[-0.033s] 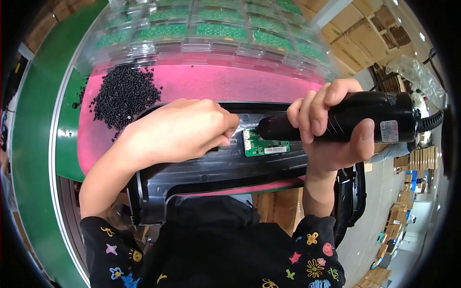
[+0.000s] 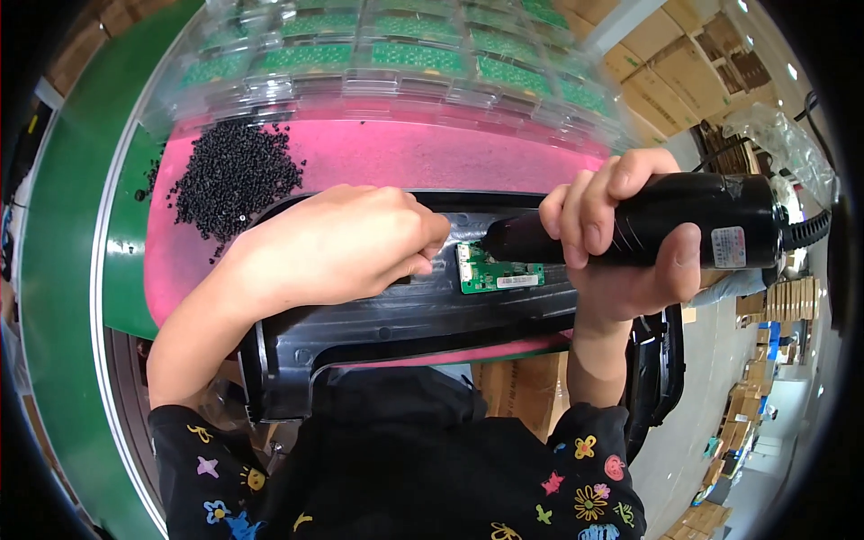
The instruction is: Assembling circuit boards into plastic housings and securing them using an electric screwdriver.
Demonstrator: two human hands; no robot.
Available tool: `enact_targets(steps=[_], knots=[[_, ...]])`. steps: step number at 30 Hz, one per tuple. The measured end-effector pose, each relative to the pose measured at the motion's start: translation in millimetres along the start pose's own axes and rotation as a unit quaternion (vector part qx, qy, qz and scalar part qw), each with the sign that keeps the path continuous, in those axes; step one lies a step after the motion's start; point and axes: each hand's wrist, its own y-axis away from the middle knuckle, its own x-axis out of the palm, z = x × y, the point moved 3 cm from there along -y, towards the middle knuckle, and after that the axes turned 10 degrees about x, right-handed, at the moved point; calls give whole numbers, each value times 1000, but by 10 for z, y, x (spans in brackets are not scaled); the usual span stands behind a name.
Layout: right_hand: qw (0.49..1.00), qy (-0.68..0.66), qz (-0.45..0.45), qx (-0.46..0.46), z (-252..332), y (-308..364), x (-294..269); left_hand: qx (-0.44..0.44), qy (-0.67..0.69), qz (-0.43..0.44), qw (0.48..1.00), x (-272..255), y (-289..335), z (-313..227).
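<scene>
My right hand (image 2: pixel 598 225) is wrapped round a black electric screwdriver (image 2: pixel 706 207), held nearly level with its cable end to the right. The tool's narrow nose reaches the upper edge of a small green circuit board (image 2: pixel 486 276) with white connectors and a white label. This board lies in a long, curved black plastic housing (image 2: pixel 414 319). Above the housing, just left of the board, my left hand (image 2: pixel 351 238) is closed, fingertips curled together. Whatever it may pinch is hidden. The screwdriver's tip and its exact contact point are hard to make out.
A heap of small black screws (image 2: pixel 236 175) lies on the pink mat (image 2: pixel 396 148), left of the housing. Clear plastic trays with green boards (image 2: pixel 409 58) are stacked across the back. Another black plastic part (image 2: pixel 664 364) stands at the right, near the floor with cardboard boxes (image 2: pixel 747 396).
</scene>
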Motion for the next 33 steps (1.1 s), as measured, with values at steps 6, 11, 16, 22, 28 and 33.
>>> enact_targets(steps=[6,11,16,22,28,33], knots=[[1000,-1,1,6,-65,-23,31,28,-25,-24,999,69,57,49],[1000,16,8,11,-28,-21,38,49,-23,-43,998,62,44,29],[1000,16,15,13,-77,-40,38,31,-29,-38,998,98,65,70],[999,21,33,36,-96,-79,50,37,-45,-73,996,59,58,8],[992,100,55,58,-147,-163,187,56,-34,-159,985,2,60,-53],[998,37,35,47,-145,-144,84,57,-30,-189,980,16,54,-23]])
